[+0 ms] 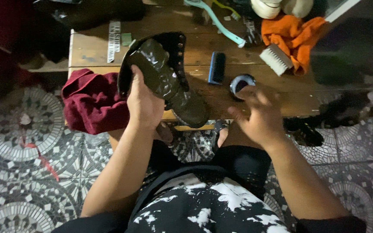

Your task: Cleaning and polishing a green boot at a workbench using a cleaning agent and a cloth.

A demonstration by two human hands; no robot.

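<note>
**Boot held over the desk edge**

A dark, glossy boot (165, 77) is gripped by the left hand (143, 103) and held tilted above the near edge of the wooden desk (91, 47). The right hand (260, 114) is spread open, holding nothing, just beside a small round tin (241, 83). A maroon cloth (91, 103) lies left of the boot; a blue brush (216, 67) rests between boot and tin.
</note>
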